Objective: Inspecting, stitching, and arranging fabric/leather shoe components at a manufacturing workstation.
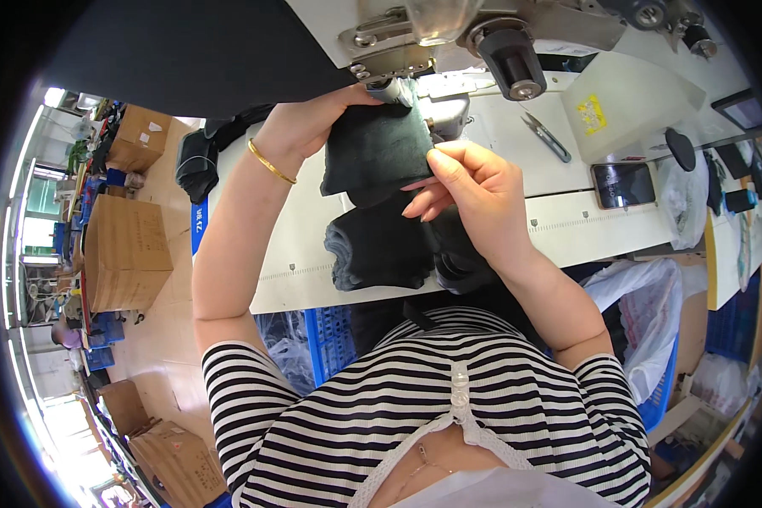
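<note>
A dark green-black fabric piece (377, 152), folded and tube-like, hangs at the working end of a sewing machine (389, 63). My left hand (320, 118) grips its upper left edge close under the machine's metal parts; most of those fingers are hidden. At the lower right corner, my right hand (474, 182) pinches the cloth between thumb and forefinger, the other fingers loosely curled. Directly below lies a stack of dark fabric pieces (379, 247) on the white table (300, 254), close to its front edge. Another tied bundle of dark fabric (197, 165) rests at the table's left end.
Thread snips (547, 138) and a phone (623, 185) lie on the table to the right. Blue baskets (330, 339) stand beneath the front edge, one lined with a white plastic bag (652, 313). Cardboard boxes (127, 245) sit on the floor at the left.
</note>
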